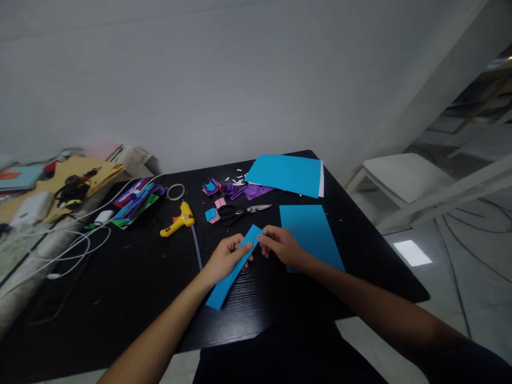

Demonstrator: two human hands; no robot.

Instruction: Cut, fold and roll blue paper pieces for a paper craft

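A long, narrow strip of folded blue paper (226, 285) slants over the near part of the black table. My left hand (230, 256) is closed on its middle, thumb on top and fingers underneath. At the strip's upper end my right hand (278, 245) pinches the edge between thumb and fingers. A flat blue sheet (310, 229) lies beside and partly under my right forearm. Just beyond my hands rests a pair of scissors (256, 208) with black handles. To the left is a yellow glue gun (179, 221) with a glue stick (196, 245) extending from it.
Farther back lie a stack of blue sheets (284, 173), purple paper pieces (256, 191), small pink and blue folded pieces (212, 214) and a tape ring (175, 192). Coloured paper strips (138, 200) and white cables (88, 240) crowd the left. A white chair (408, 176) stands at right.
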